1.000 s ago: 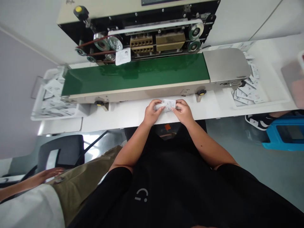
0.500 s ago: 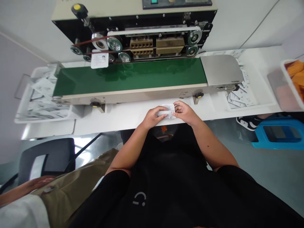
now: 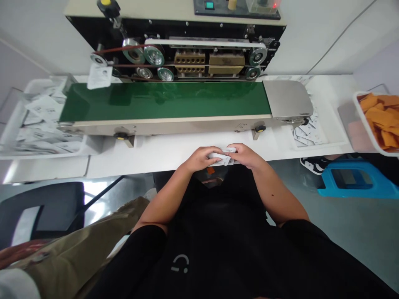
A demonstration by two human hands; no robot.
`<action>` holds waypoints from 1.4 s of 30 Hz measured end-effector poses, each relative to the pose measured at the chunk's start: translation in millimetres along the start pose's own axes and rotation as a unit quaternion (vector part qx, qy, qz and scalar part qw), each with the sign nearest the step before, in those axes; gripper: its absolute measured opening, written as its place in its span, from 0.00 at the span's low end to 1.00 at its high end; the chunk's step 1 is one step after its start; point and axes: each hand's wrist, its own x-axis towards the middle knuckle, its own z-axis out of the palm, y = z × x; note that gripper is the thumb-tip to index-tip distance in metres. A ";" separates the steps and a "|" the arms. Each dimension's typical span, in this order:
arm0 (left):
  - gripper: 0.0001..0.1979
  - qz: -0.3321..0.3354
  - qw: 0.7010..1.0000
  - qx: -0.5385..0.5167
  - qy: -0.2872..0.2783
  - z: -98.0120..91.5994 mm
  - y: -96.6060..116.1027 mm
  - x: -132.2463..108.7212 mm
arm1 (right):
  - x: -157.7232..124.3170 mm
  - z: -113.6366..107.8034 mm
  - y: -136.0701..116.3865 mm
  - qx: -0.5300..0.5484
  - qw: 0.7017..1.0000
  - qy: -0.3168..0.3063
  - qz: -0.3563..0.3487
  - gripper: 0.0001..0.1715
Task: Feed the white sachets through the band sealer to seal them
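My left hand (image 3: 201,159) is closed on small white printed packets (image 3: 220,159), its thumb lying over the front one. From the other side my right hand (image 3: 245,155) pinches the same packets, thumb and fingers at their right end. Both hands are close together at the table's front edge, below the conveyor. How many packets are between the fingers I cannot tell. Another white packet (image 3: 99,77) hangs at the left end of the sealing machine (image 3: 193,66), over the green conveyor belt (image 3: 174,99).
A bin (image 3: 93,145) of white packets stands left of the conveyor. A tray (image 3: 335,139) with more packets lies right. Beyond it is a tub (image 3: 352,124) of orange pieces. A co-worker's leg (image 3: 102,236), a chair (image 3: 62,207) and a blue stool (image 3: 324,182) are nearby.
The packet on the machine has travelled left to the belt's far left end. My hands have come closer together, and the packets between them are now tilted and fanned. The view has shifted slightly.
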 end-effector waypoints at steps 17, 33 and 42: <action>0.17 -0.015 0.999 0.023 0.040 2.1 0.9 0.2 | -0.5 -138.4 -117.4 -0.366 0.789 0.390 -0.302 0.10; 0.17 -0.014 0.999 0.011 0.034 0.8 0.5 3.0 | 89.7 -122.5 -134.2 -0.473 0.752 0.352 -0.294 0.16; 0.17 -0.052 0.995 0.003 0.085 3.4 -2.7 1.7 | 24.4 -56.7 -97.7 -0.333 0.779 0.365 -0.387 0.18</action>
